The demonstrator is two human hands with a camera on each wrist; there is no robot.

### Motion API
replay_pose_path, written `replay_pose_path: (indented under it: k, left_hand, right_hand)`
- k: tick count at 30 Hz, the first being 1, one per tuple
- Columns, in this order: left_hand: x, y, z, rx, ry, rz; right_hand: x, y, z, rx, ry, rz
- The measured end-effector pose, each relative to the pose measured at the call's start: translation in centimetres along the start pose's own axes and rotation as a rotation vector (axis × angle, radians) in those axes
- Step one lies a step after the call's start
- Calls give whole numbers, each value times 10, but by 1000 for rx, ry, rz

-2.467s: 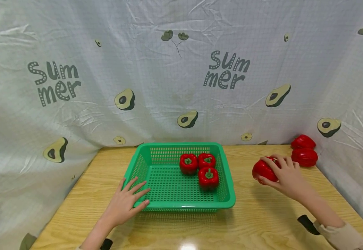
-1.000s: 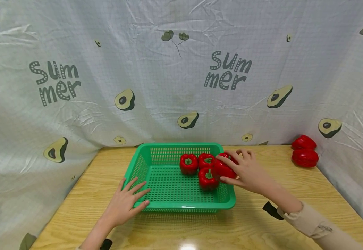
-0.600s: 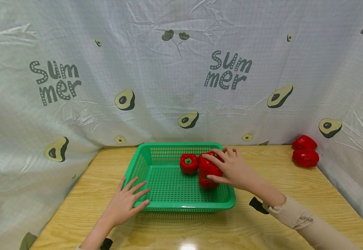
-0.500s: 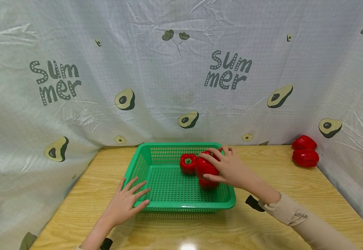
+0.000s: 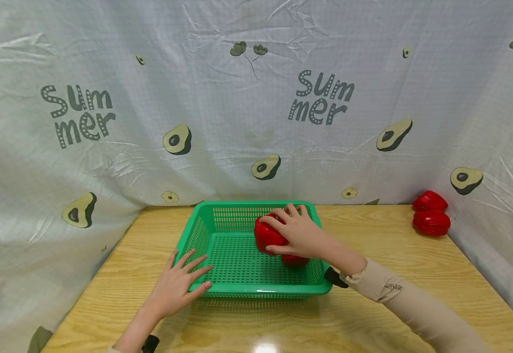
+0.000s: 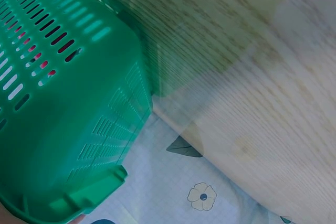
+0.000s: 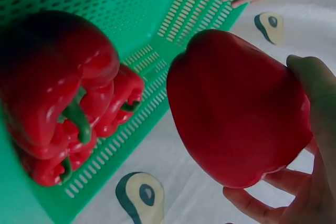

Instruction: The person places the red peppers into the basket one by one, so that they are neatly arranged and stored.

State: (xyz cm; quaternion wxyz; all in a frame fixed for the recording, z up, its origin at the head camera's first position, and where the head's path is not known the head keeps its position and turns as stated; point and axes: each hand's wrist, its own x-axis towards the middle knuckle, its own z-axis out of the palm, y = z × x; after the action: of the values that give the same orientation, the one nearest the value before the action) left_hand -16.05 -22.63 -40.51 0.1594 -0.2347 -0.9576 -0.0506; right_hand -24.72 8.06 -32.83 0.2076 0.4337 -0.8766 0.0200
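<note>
My right hand [image 5: 302, 238] grips a red bell pepper [image 5: 267, 236] over the green plastic basket [image 5: 261, 289]. In the right wrist view, thumb and fingers hold this pepper [image 7: 239, 108] by its sides, above the slotted basket wall. Several more red bell peppers [image 7: 58, 82] stand in the basket with green stems up. In the head view one of them [image 5: 294, 261] shows below my right hand, which hides the rest. My left hand [image 5: 172, 289] rests with spread fingers on the basket's left front rim. The left wrist view shows the basket's outer side [image 6: 105, 61].
Two red bell peppers lie at the table's back right corner, one [image 5: 430, 201] behind the other [image 5: 431, 223]. A cloth with avocado prints [image 5: 256, 122] hangs at the back and both sides of the wooden table [image 5: 371, 314].
My right hand has carried the bell pepper from the table's right side leftward, over the basket's right rim, to above the peppers inside. The left hand stays on the rim.
</note>
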Motion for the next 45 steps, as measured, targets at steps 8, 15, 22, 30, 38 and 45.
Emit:
replay_pose_path:
  k: [8,15,22,30,38,45]
  left_hand:
    - [2,0,-1,-4,-9,-1]
    - [3,2,-1,10,-7,3]
    - [1,1,-1,1,-6,-6]
    - [0,1,-2,-8,-7,-9]
    - [1,1,-3,-9,-7,-9]
    - [1,2,-3,-4,-6,-6]
  right_hand:
    - [13,-3,9,-56,-67,-103]
    - [20,-4,15,-98,-172,-155]
    - [25,-8,22,-123,-309,-146]
    - [30,-12,31,-162,-391,-130]
    - [33,-10,36,-181,-399,-105]
    - [33,-9,43,-201,-433,-104]
